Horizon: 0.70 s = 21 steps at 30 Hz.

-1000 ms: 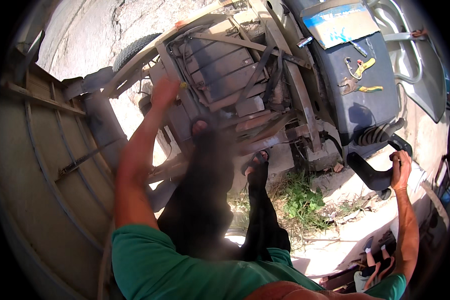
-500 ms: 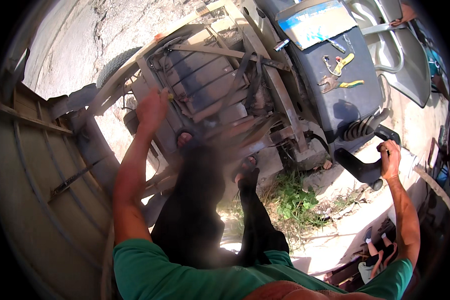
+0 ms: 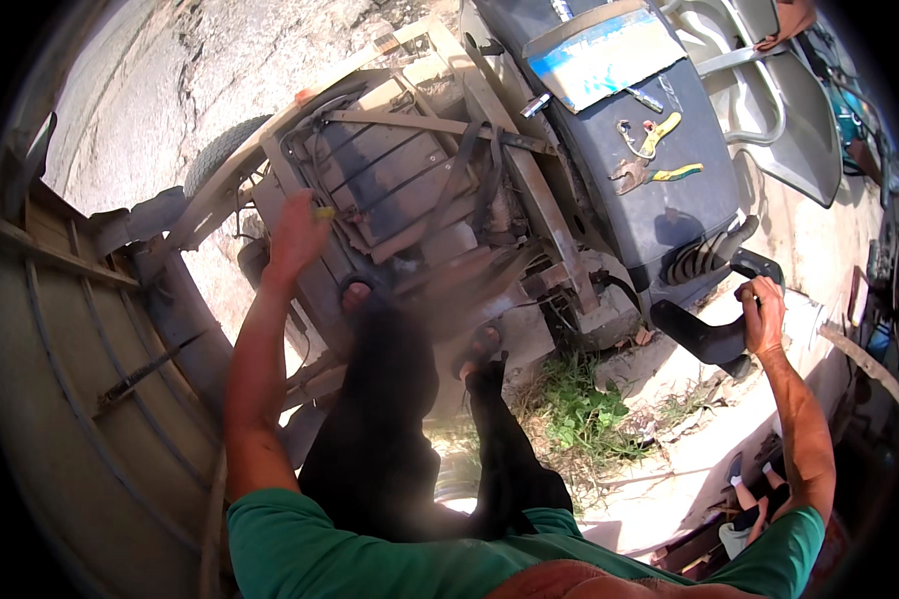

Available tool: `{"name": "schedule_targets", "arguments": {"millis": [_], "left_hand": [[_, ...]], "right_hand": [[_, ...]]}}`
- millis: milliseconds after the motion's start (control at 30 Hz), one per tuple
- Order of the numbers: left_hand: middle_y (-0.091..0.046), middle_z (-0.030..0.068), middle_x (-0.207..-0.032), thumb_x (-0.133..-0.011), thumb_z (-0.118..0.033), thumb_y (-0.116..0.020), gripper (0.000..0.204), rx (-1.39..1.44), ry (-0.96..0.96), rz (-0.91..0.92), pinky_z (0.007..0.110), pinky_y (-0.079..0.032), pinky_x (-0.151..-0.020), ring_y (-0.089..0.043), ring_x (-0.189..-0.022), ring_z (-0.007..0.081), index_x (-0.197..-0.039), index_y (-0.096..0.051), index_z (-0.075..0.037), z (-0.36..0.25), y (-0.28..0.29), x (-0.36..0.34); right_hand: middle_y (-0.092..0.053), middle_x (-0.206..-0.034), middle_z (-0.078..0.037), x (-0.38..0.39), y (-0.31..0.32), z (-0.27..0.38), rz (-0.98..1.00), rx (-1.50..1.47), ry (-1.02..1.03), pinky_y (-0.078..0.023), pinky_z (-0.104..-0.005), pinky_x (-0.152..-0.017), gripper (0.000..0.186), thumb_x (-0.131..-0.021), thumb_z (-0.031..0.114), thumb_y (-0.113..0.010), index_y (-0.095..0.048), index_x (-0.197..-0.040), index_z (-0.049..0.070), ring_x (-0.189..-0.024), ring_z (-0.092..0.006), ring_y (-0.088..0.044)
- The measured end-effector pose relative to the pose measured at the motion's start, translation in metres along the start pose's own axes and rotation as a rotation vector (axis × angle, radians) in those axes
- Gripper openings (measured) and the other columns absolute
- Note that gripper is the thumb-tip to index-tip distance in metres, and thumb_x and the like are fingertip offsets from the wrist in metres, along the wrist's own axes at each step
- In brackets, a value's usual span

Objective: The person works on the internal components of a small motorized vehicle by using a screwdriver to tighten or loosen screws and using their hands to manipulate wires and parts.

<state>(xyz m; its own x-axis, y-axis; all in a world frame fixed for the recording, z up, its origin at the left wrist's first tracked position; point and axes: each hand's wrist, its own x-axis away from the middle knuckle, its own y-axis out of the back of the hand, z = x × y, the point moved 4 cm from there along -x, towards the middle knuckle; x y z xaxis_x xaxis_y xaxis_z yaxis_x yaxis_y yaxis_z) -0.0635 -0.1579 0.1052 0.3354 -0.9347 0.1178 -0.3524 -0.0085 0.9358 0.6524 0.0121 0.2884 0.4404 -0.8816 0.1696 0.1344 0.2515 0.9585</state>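
Note:
My left hand (image 3: 298, 238) is closed above the left side of a dusty metal frame (image 3: 559, 225) with a slatted panel (image 3: 385, 175) inside it. A small yellow-green end (image 3: 324, 213) sticks out of that fist; the rest is hidden by the fingers. At the right, my right hand (image 3: 762, 313) is wrapped round a black, bent, armrest-like part (image 3: 697, 332) beside the dark grey padded seat (image 3: 619, 215). On the seat lie yellow-and-green-handled pliers (image 3: 659, 176), a second yellow-handled tool (image 3: 659, 133) and a piece of blue-and-white cardboard (image 3: 609, 58).
My sandalled feet (image 3: 356, 296) stand at the frame's near side. A ribbed panel (image 3: 90, 399) rises at the left. Weeds (image 3: 581, 404) grow before the frame. Grey chair-like shells with metal tubes (image 3: 784, 120) stand far right. Another person's legs (image 3: 749, 489) show at the lower right.
The view has shifted slightly, so most of the scene sits a little further left. My left hand is slightly lower over the frame. My right hand keeps its grip on the black part.

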Motion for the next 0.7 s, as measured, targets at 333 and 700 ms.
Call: {"name": "schedule_targets", "arguments": {"millis": [333, 700], "left_hand": [[-0.064, 0.0317, -0.119, -0.098, -0.042, -0.062, 0.059, 0.101, 0.194, 0.115, 0.050, -0.048, -0.098, -0.064, -0.114, 0.0443, -0.132, -0.053, 0.005, 0.018, -0.004, 0.006], [-0.059, 0.0319, -0.129, -0.102, -0.020, -0.054, 0.038, -0.008, -0.083, 0.075, 0.052, -0.044, -0.102, -0.057, -0.120, 0.0479, -0.130, -0.053, 0.006, 0.099, -0.060, -0.007]], "right_hand": [[-0.065, -0.081, -0.008, -0.002, 0.004, -0.018, -0.003, 0.053, 0.027, -0.043, -0.0433, -0.079, 0.018, -0.088, 0.025, -0.061, -0.068, -0.080, 0.010, -0.084, -0.0318, -0.060], [-0.070, -0.088, -0.009, 0.011, -0.003, -0.031, -0.023, 0.049, 0.006, -0.045, -0.0444, -0.083, 0.024, -0.087, 0.032, -0.064, -0.073, -0.086, 0.010, -0.090, -0.0334, -0.063]]}}
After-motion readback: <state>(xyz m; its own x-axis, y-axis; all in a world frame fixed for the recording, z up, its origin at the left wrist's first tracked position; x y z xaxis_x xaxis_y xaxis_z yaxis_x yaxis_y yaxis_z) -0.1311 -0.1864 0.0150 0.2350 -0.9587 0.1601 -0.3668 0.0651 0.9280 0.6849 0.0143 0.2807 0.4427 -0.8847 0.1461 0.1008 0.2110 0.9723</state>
